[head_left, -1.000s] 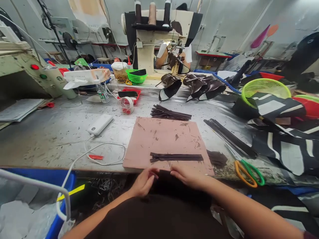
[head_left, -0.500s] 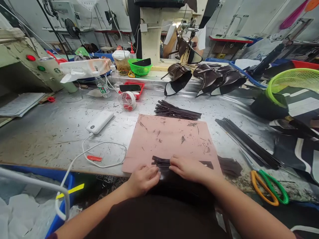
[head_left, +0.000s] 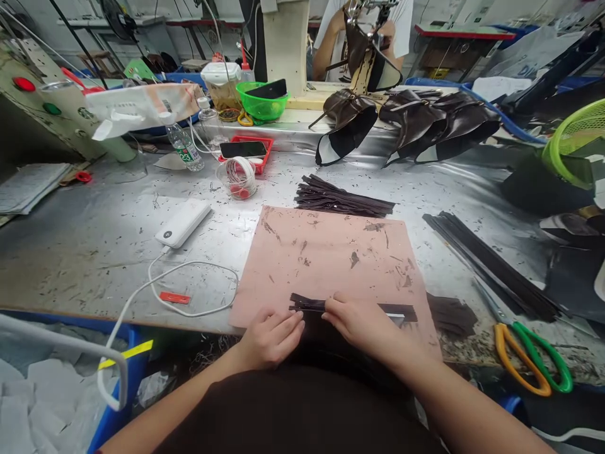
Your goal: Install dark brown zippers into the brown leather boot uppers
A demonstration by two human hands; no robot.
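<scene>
A pink board (head_left: 326,252) lies at the table's front edge, with a dark zipper-like strip (head_left: 306,303) along its near side. My left hand (head_left: 271,337) has its fingers pressed together at the edge of a dark piece, below the strip's left end. My right hand (head_left: 357,325) pinches the strip at its middle, and the strip shows again to the right of the wrist. Dark material hangs between my hands, mostly in shadow. A bundle of short dark strips (head_left: 340,197) rests behind the board. Long dark strips (head_left: 496,261) lie to its right.
Orange and green scissors (head_left: 532,353) lie at the right front edge. A white power bank (head_left: 183,224) with a cable is on the left. Brown leather pieces (head_left: 345,126) stand at the back by a sewing machine; a person (head_left: 326,47) sits beyond it. A blue bin (head_left: 127,378) is lower left.
The view has tilted down and come a little closer. Both hands keep nearly the same place on the strip. A small pale piece now shows beside the right wrist.
</scene>
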